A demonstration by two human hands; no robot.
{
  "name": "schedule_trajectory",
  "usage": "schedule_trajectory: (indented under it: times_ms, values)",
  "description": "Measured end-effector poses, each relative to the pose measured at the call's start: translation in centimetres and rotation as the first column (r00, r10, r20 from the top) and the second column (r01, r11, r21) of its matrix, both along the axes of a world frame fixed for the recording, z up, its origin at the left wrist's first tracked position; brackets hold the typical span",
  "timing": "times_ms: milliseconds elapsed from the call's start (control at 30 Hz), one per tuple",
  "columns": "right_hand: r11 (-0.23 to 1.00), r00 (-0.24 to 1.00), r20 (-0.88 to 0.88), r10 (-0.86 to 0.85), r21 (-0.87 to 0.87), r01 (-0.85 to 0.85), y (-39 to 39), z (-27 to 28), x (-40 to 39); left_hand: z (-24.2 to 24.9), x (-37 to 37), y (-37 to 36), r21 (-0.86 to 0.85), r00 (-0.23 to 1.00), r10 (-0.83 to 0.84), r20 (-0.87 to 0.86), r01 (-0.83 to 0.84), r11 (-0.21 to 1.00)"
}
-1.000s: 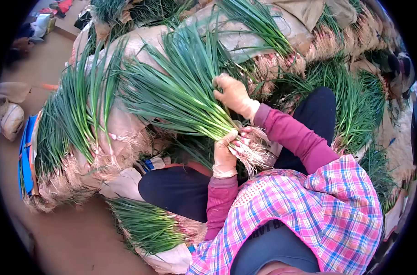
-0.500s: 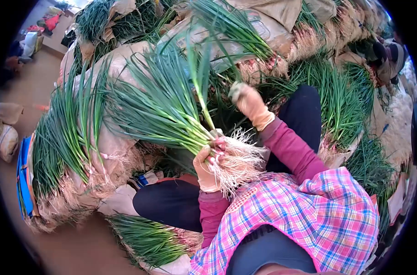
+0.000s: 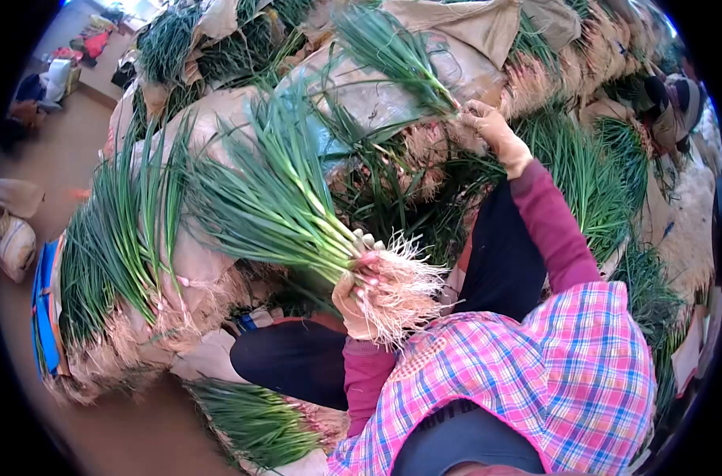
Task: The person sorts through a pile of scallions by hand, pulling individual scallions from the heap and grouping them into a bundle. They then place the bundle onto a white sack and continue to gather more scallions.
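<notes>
My gloved left hand (image 3: pixel 351 305) is wrapped round a large bunch of green-leaved plants (image 3: pixel 301 214) near its pink bulbs, with the pale roots fanning out to the right and the leaves spreading to the upper left. Farther up and to the right, my gloved right hand (image 3: pixel 494 131) has its fingers closed at the bulb end of a smaller bunch (image 3: pixel 400 59). That bunch lies on a plastic-covered sack, its leaves toward the upper left. Where the fingertips meet the bulbs, small details are hard to see.
Upright bunches with roots (image 3: pixel 123 238) stand at the left beside a blue strip (image 3: pixel 45 305). More plants lie at the right (image 3: pixel 579 174) and lower left (image 3: pixel 257 420). Brown sacking (image 3: pixel 464 24) is at the top. Loose leaves (image 3: pixel 392 186) lie between my hands. A wrapped bundle (image 3: pixel 13 246) rests at far left.
My right hand has moved up and right, from beside the large bunch to the smaller bunch's bulbs. The large bunch in my left hand has shifted slightly left and down.
</notes>
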State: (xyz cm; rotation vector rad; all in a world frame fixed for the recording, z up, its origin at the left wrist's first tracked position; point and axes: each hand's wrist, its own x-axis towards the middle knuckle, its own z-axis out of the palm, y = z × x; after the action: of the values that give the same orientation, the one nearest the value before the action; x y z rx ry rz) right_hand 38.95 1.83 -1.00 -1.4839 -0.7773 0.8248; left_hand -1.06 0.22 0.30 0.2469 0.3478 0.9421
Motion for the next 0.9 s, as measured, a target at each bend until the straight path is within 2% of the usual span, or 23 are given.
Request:
schedule_trajectory:
  times_ms: [33, 100, 133, 167, 233, 267, 300, 333, 367, 400, 433, 467, 500, 567, 600, 633, 667, 700, 733, 767, 833, 867, 900]
  values:
    - [0.994, 1.000, -0.012, 0.010, 0.113, -0.009, -0.6, 2.9, -5.2, 0.0, -0.1, -0.1, 0.071, 0.989, -0.005, -0.147, 0.016, 0.997]
    - [0.989, 0.991, 0.095, 0.097, -0.124, -0.085, -0.7, 4.7, -7.2, 0.5, 0.1, -0.2, 0.094, 0.991, -0.035, -0.130, 0.047, 0.994]
    - [0.980, 0.984, 0.046, 0.170, -0.112, -0.164, 0.2, 2.6, -7.4, 1.4, 0.7, -0.5, 0.067, 0.997, -0.025, -0.076, 0.030, 0.997]
    - [0.979, 0.969, -0.145, 0.198, -0.015, -0.202, 1.3, -0.2, -7.6, 0.5, 0.5, -0.1, 0.072, 0.994, -0.063, -0.092, 0.069, 0.995]
    - [0.949, 0.882, -0.362, 0.303, 0.032, -0.312, 0.9, 1.1, -10.7, 1.5, 1.5, 0.0, 0.114, 0.998, -0.033, -0.057, 0.039, 0.993]
    - [0.925, 0.849, -0.374, 0.374, 0.088, -0.369, 0.8, 0.6, -12.5, 1.6, 2.0, 0.1, 0.099, 0.997, 0.004, -0.083, 0.004, 0.995]
    - [0.896, 0.809, -0.388, 0.441, 0.138, -0.422, 0.4, -0.1, -14.7, -0.6, 0.6, 0.4, 0.058, 0.990, -0.044, -0.133, 0.052, 0.997]
    - [0.909, 0.874, -0.252, 0.417, 0.102, -0.404, -0.3, 0.9, -17.1, -2.7, -0.2, 1.0, 0.053, 0.985, -0.148, -0.089, 0.154, 0.987]
    - [0.911, 0.886, -0.216, 0.410, 0.042, -0.411, 0.0, -1.8, -18.6, -3.9, -0.6, 1.4, 0.054, 0.967, -0.250, -0.045, 0.253, 0.966]
    - [0.925, 0.927, 0.031, 0.374, 0.062, -0.375, -0.5, -1.4, -19.6, -1.4, 0.4, 0.9, -0.047, 0.972, -0.208, -0.114, 0.203, 0.978]
    - [0.936, 0.913, 0.273, 0.305, 0.092, -0.340, -1.0, -1.0, -20.4, -1.3, 0.5, 1.2, 0.011, 0.954, -0.258, -0.153, 0.263, 0.965]
    - [0.979, 0.807, 0.579, 0.116, 0.070, -0.192, -0.6, -2.0, -19.8, -1.2, 0.6, 1.2, 0.039, 0.960, -0.239, -0.143, 0.247, 0.968]
    - [0.989, 0.907, 0.414, -0.076, 0.147, 0.016, -0.2, -2.5, -19.6, -1.2, 0.8, 1.1, 0.067, 0.966, -0.221, -0.134, 0.232, 0.970]
    - [0.984, 0.994, -0.025, -0.111, 0.136, 0.113, 0.8, -5.9, -15.9, -0.8, 1.1, 0.7, 0.108, 0.973, -0.196, -0.121, 0.209, 0.972]
    - [0.998, 0.997, -0.077, 0.017, -0.054, -0.021, 0.4, -5.7, -15.5, 0.2, 1.4, 0.4, 0.054, 0.974, -0.173, -0.149, 0.183, 0.982]
    - [0.927, 0.941, -0.088, 0.327, -0.165, -0.337, -0.5, -5.1, -16.1, 0.8, 1.5, 0.5, 0.008, 0.973, -0.151, -0.176, 0.155, 0.988]
    - [0.905, 0.835, -0.414, 0.364, -0.054, -0.421, -1.4, -4.7, -17.2, -0.6, 0.7, 1.1, 0.059, 0.963, -0.247, -0.111, 0.254, 0.965]
    - [0.883, 0.618, -0.689, 0.379, 0.070, -0.464, -1.8, -2.3, -19.0, -0.7, 0.6, 1.0, 0.017, 0.957, -0.263, -0.123, 0.267, 0.964]
    - [0.867, 0.630, -0.611, 0.479, 0.218, -0.448, -1.2, -3.4, -19.5, -1.1, 0.4, 1.0, -0.032, 0.947, -0.312, -0.072, 0.310, 0.950]
    - [0.912, 0.687, -0.608, 0.397, 0.178, -0.370, 0.6, -4.7, -19.9, -1.7, 0.0, 1.0, -0.079, 0.934, -0.357, -0.023, 0.354, 0.932]
    - [0.931, 0.724, -0.590, 0.357, 0.165, -0.324, 1.6, -3.1, -20.5, -2.5, -0.3, 1.2, -0.073, 0.924, -0.377, -0.061, 0.373, 0.925]
    - [0.921, 0.818, -0.442, 0.367, 0.048, -0.387, 1.6, -2.0, -20.9, -3.0, -0.8, 1.4, -0.005, 0.915, -0.375, -0.151, 0.379, 0.925]
    - [0.903, 0.860, -0.335, 0.386, -0.055, -0.426, 1.9, -2.4, -21.5, -3.3, -1.4, 1.6, 0.061, 0.901, -0.364, -0.237, 0.388, 0.920]
